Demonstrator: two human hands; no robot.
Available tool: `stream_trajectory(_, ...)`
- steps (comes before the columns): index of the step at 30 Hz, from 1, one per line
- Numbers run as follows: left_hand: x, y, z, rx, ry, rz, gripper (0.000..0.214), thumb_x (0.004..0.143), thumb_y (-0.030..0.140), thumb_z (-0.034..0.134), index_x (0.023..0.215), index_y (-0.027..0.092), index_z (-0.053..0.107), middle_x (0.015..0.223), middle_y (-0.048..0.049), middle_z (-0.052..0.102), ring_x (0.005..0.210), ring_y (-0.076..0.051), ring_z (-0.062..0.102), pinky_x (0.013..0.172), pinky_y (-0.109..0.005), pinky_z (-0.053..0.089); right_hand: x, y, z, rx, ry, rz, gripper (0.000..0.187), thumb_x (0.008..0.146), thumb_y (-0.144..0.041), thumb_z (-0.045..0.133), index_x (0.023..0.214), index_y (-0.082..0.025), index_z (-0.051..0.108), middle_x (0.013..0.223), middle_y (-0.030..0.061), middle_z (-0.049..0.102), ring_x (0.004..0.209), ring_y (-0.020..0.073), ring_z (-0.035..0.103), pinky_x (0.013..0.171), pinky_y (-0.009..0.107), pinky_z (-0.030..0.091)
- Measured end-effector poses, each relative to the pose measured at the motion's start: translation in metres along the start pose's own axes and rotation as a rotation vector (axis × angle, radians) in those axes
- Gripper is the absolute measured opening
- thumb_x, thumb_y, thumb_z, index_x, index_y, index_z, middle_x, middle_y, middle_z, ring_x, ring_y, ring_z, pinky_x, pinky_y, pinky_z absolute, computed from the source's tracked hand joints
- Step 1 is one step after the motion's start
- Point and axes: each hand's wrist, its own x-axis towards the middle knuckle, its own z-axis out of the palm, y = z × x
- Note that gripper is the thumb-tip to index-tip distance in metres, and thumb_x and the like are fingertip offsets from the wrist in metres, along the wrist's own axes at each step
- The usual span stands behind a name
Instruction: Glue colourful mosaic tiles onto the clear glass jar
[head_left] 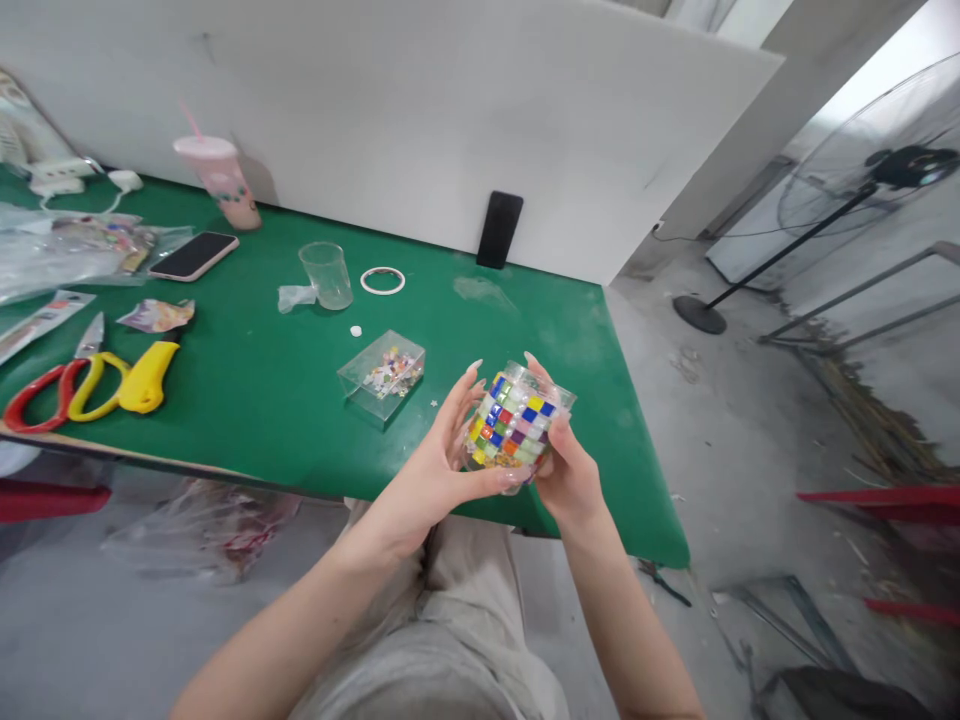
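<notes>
A clear cup covered in small coloured mosaic tiles [510,425] is held tilted above the front edge of the green table. My left hand [442,465] wraps its left side, with the thumb along the lower end. On the other side my right hand [570,465] grips it, thumb against the tiles near the clear rim. Just left of the hands, a clear plastic box [379,385] holds loose, colourful small pieces. Farther back stand a clear empty cup [327,277] and a white ring [382,281] lying flat.
Red-handled scissors [56,385], a yellow-handled tool [150,375], a phone [193,257] and plastic bags [67,245] occupy the left. A pink drink cup [221,185] stands at the back, and a black phone [499,230] leans on the white board [420,110]. A fan [787,240] stands right.
</notes>
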Motion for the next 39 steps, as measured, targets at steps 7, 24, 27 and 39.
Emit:
stream_trajectory(7, -0.008, 0.002, -0.009, -0.08, 0.081, -0.034, 0.087, 0.075, 0.035, 0.069, 0.146, 0.04, 0.019, 0.157, 0.0016, 0.019, 0.145, -0.018, 0.01, 0.116, -0.033, 0.016, 0.016, 0.018, -0.016, -0.067, 0.212, -0.054, 0.079, 0.072, -0.049, 0.067, 0.14, -0.034, 0.03, 0.135, 0.0073, 0.052, 0.114, 0.0263, 0.059, 0.096, 0.05, 0.047)
stream_trajectory(24, -0.057, -0.007, 0.018, -0.07, 0.068, 0.064, 0.054, 0.086, 0.042, 0.056, 0.136, 0.028, 0.04, 0.149, -0.0044, 0.039, 0.141, -0.017, 0.025, 0.115, -0.031, 0.021, 0.006, 0.025, 0.01, -0.17, 0.364, -0.503, 0.068, 0.085, -0.059, 0.041, 0.144, -0.032, 0.021, 0.152, 0.0067, 0.03, 0.142, 0.0185, 0.025, 0.115, 0.053, 0.009)
stream_trajectory(27, -0.039, -0.022, 0.022, 0.096, 0.228, 0.178, 0.07, 0.08, 0.035, 0.065, 0.141, 0.032, 0.031, 0.153, -0.0033, 0.03, 0.142, -0.016, 0.021, 0.114, -0.027, 0.021, -0.018, 0.005, 0.051, 0.012, 0.152, -0.448, 0.065, 0.087, -0.066, 0.009, 0.139, -0.036, 0.033, 0.148, 0.0012, 0.039, 0.138, 0.0172, 0.035, 0.114, 0.048, 0.024)
stream_trajectory(39, -0.024, -0.047, 0.021, 0.103, 0.098, 0.25, 0.056, 0.078, 0.032, 0.067, 0.129, 0.023, 0.046, 0.145, -0.0074, 0.045, 0.133, -0.022, 0.04, 0.103, -0.028, 0.04, -0.016, 0.008, 0.063, 0.384, -0.014, -0.279, 0.078, 0.082, -0.073, 0.007, 0.145, -0.032, 0.023, 0.149, 0.0007, 0.038, 0.139, 0.0159, 0.032, 0.115, 0.046, 0.022)
